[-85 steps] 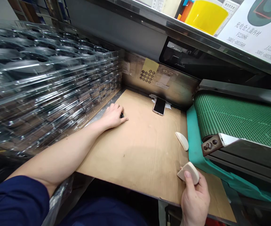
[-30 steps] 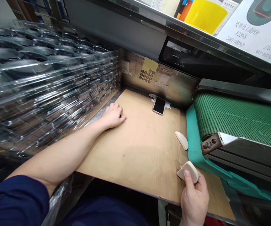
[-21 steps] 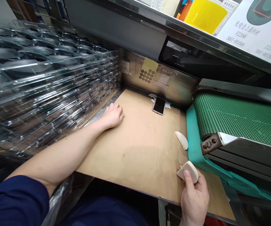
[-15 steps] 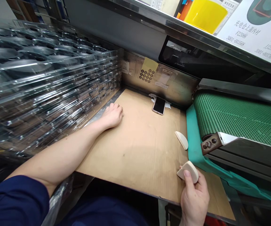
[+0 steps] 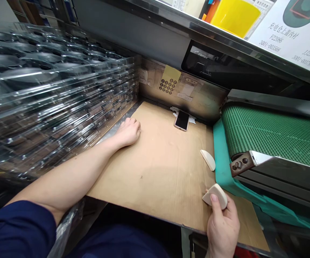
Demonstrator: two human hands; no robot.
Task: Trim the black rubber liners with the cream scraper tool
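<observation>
In a loose fist, my left hand [image 5: 129,132] rests on the left side of a brown cardboard sheet [image 5: 157,172]; nothing shows in its curled fingers. My right hand [image 5: 223,222], at the sheet's lower right, grips a cream half-round piece [image 5: 216,196] with the thumb on its near face. The piece has a flat side and a curved edge; its material is unclear. Further back, a second thin cream half-round piece [image 5: 208,160] lies on the cardboard, close against a teal bin. My right hand does not touch that one.
A tall stack of clear plastic trays [image 5: 112,89] stands on the left. A phone [image 5: 182,120] lies at the back on white paper. To the right, a green conveyor belt [image 5: 273,132] sits above the teal bin [image 5: 221,157]. A metal shelf edge [image 5: 198,34] runs overhead.
</observation>
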